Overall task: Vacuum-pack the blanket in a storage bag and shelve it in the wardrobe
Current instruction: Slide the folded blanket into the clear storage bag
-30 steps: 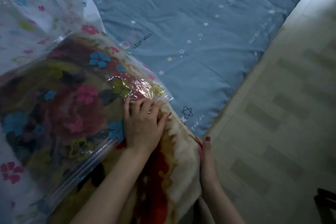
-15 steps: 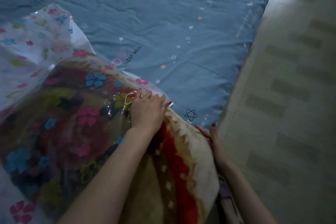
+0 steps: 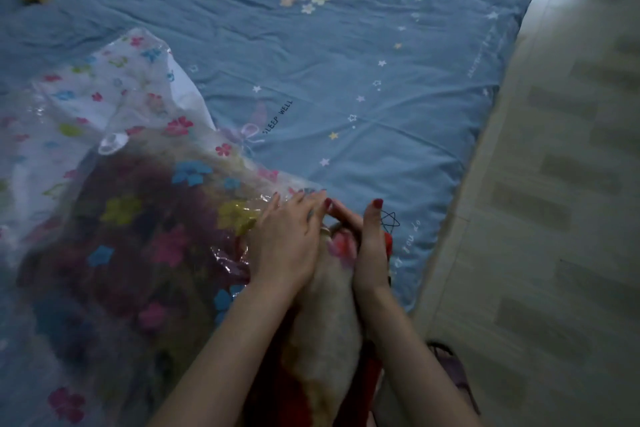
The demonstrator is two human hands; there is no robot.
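While both hands work at the bag mouth, the scene reads so:
Bed (image 3: 346, 73): blue star-print sheet, carrying everything; pale floor (image 3: 554, 218) off its right edge.
Storage bag (image 3: 114, 114): clear, flower-printed, on the bed's near-left part.
Blanket (image 3: 325, 333): mostly inside the bag, cream and red end sticking out at the bed's near edge.
Left hand (image 3: 287, 246): grip spread flat, pressing the bag's opening over the blanket.
Right hand (image 3: 367, 253): fingers straight, against the blanket's right side, fingertips meeting the left hand's.
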